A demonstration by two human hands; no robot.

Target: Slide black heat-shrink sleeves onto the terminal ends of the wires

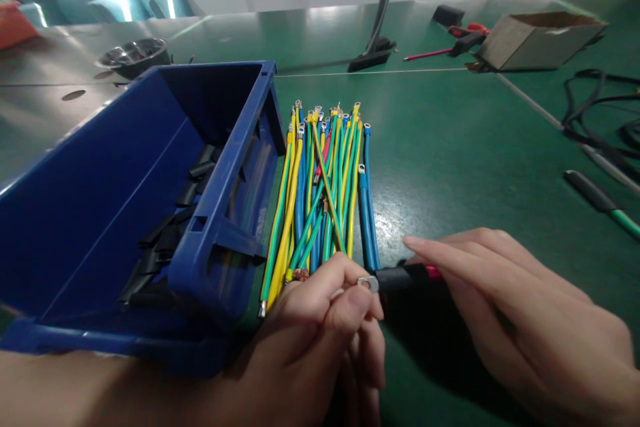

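My left hand (325, 313) is closed, pinching the metal ring terminal (369, 283) of a red wire. A black sleeve (400, 277) covers that wire behind the terminal, and a bit of red (434, 272) shows past it. My right hand (505, 307) holds the sleeved wire from the right, fingers stretched along it. Just beyond my left hand lies a bundle of yellow-green and blue wires (325, 187) with ring terminals, on the green table mat.
A blue plastic bin (225, 213) stands at the left with black sleeve pieces (170, 227) inside. Farther back are a cardboard box (540, 37), red-handled tools (465, 37), a metal bowl (133, 53) and a stand's pole (383, 7). Black cables (600, 113) lie at the right.
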